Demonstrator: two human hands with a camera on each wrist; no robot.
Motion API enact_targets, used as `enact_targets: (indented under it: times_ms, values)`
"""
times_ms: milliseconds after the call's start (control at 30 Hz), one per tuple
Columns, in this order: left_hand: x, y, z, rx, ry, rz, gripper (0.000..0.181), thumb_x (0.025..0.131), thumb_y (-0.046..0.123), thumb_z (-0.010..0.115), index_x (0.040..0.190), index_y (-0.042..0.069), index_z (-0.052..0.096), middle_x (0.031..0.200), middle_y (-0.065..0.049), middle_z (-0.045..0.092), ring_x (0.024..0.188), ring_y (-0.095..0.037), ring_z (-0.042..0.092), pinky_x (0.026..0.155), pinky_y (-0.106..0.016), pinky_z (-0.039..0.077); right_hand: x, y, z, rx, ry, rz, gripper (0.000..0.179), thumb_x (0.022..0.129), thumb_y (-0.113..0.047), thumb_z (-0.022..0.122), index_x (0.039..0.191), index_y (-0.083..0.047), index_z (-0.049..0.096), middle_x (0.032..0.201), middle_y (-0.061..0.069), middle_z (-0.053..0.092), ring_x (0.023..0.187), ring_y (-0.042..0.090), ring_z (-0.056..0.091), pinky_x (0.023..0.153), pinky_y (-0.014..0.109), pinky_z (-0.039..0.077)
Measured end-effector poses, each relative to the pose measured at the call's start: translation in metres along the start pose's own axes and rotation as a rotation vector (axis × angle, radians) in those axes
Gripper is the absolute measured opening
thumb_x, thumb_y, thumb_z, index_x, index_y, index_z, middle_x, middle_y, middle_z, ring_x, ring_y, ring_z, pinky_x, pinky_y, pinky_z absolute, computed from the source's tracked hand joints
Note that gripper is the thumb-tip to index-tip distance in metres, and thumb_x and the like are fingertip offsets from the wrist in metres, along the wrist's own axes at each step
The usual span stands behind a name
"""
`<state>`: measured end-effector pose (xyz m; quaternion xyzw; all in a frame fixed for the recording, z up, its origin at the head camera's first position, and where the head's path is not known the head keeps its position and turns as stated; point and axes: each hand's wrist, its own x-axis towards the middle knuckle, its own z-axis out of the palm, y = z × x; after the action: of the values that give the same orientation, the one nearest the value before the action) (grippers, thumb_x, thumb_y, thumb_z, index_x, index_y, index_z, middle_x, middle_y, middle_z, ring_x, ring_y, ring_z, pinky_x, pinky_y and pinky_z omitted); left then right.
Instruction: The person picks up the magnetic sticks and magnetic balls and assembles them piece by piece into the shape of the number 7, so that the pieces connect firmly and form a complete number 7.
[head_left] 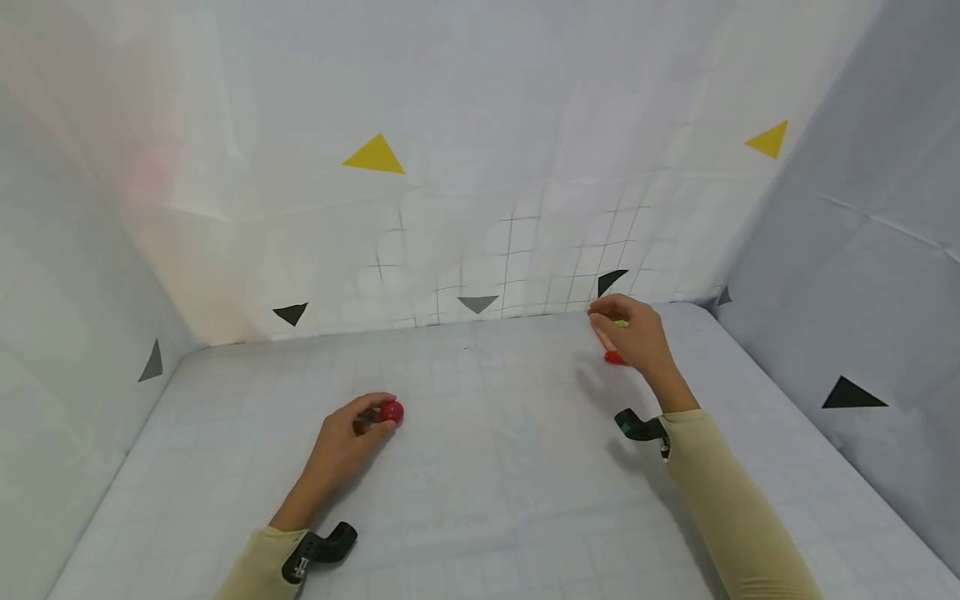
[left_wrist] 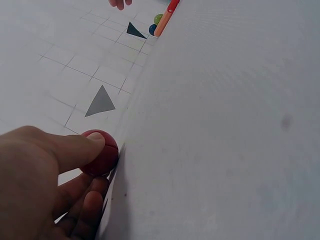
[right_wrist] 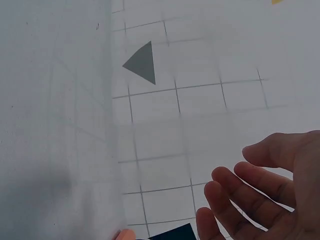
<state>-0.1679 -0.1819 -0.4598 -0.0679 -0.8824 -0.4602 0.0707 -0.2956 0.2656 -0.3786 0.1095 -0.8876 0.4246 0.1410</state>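
Observation:
My left hand (head_left: 343, 446) pinches a small red ball (head_left: 392, 411) between thumb and fingers, low over the white table at centre left. Close up in the left wrist view, the thumb presses on the side of the red ball (left_wrist: 106, 159), which shows a thin seam. Toward the back right, my right hand (head_left: 637, 337) hovers with loosely bent fingers and nothing between them. Beneath it lie an orange stick with a red end (head_left: 615, 357) and a green ball (head_left: 621, 323), partly hidden by the hand. A dark blue ball (left_wrist: 153, 29) sits beside them in the left wrist view.
White sheeting forms a back wall (head_left: 480, 167) and two side walls around the table (head_left: 487, 450). Black, grey and yellow triangles mark the walls, with grid lines along the back one. A black wrist camera (head_left: 337, 542) sits on each sleeve.

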Motion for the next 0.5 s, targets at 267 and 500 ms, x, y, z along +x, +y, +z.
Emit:
enact_targets:
  times_ms: [267, 500]
  values:
    - [-0.001, 0.002, -0.001, 0.001, -0.002, -0.021, 0.038, 0.096, 0.013, 0.078, 0.133, 0.018, 0.07, 0.113, -0.003, 0.071, 0.099, -0.019, 0.064, 0.087, -0.041, 0.052, 0.002, 0.014, -0.007, -0.048, -0.002, 0.018, 0.024, 0.103, -0.02, 0.066, 0.12, -0.003, 0.072, 0.115, 0.016, 0.072, 0.111, 0.035, 0.061, 0.088, 0.05, 0.045]
    - [-0.001, 0.001, 0.0, 0.002, 0.004, -0.012, 0.04, 0.095, 0.012, 0.079, 0.133, 0.018, 0.07, 0.112, -0.003, 0.072, 0.1, -0.02, 0.064, 0.087, -0.041, 0.053, 0.004, 0.026, -0.012, -0.109, 0.006, 0.033, 0.02, 0.103, -0.012, 0.064, 0.118, 0.0, 0.071, 0.116, 0.02, 0.07, 0.111, 0.04, 0.06, 0.084, 0.052, 0.049]
